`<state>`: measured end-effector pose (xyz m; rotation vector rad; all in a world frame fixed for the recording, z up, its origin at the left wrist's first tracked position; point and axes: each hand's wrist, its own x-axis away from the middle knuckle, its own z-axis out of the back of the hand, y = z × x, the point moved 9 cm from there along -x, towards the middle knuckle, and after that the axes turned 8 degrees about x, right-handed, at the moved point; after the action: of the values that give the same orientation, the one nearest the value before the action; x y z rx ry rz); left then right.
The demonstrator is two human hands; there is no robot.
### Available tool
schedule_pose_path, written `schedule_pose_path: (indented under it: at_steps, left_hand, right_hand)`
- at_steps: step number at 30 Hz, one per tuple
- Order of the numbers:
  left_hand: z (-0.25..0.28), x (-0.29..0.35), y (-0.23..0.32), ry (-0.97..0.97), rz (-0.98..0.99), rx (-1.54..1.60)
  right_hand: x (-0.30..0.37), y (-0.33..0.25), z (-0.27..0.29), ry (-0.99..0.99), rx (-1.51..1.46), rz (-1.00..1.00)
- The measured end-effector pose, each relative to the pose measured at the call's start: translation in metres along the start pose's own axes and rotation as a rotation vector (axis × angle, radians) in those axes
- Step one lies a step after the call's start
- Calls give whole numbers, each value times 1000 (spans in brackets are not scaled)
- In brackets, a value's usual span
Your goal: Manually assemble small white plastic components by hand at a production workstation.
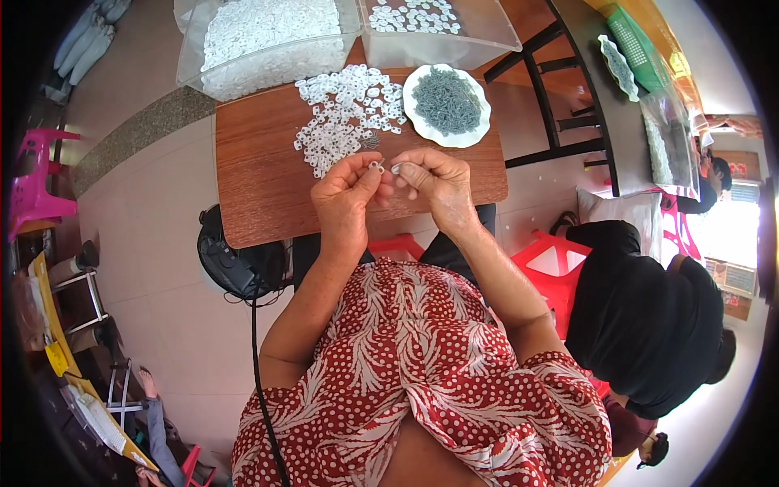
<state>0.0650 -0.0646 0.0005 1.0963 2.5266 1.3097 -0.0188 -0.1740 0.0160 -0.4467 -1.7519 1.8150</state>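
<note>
Both hands meet above the near part of the brown wooden table [268, 195]. My left hand [342, 199] pinches a small white plastic piece with a hole [376, 165] between thumb and fingers. Close beside it, my right hand [442, 185] pinches another small whitish piece [396, 169], its shape partly covered by the thumb. Just beyond the fingers spreads a heap of small white plastic pieces [329, 130], many with holes. A few thin grey metal bits [371, 141] lie at its edge. Right of the heap stands a white scalloped plate [482, 130] full of small grey metal parts [446, 99].
A clear bin [195, 77] heaped with white pieces and a second clear bin [487, 45] with fewer stand at the far edge. A person in black [641, 316] sits at right near a red stool [552, 264]. A black bag [235, 260] hangs left of the table.
</note>
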Motion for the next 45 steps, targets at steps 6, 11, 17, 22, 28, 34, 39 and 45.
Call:
schedule_pose_path:
  at_steps: [6, 11, 17, 22, 28, 34, 39, 45]
  left_hand:
    - [-1, 0, -8, -16, 19, 2]
    - [-3, 1, -12, -18, 49, 25]
    - [-2, 2, -18, -9, 84, 8]
    - [-3, 4, -16, -7, 75, -54]
    - [-3, 6, -14, 20, 89, -132]
    - [-1, 4, -14, 0, 38, -163]
    - [-1, 6, -14, 8, 53, -153]
    - [1, 6, -13, 20, 27, -188]
  right_hand:
    - [-2, 0, -2, -21, -1, -34]
    - [0, -4, -3, 8, -71, -38]
    - [-3, 5, 4, -25, -117, -65]
    - [-4, 13, 8, 1, -148, -120]
    - [-5, 17, 12, 1, -152, -155]
    - [-6, 13, 11, 24, -132, -128]
    - [-7, 12, 8, 19, -98, -92]
    - [-7, 12, 7, 30, -54, -84]
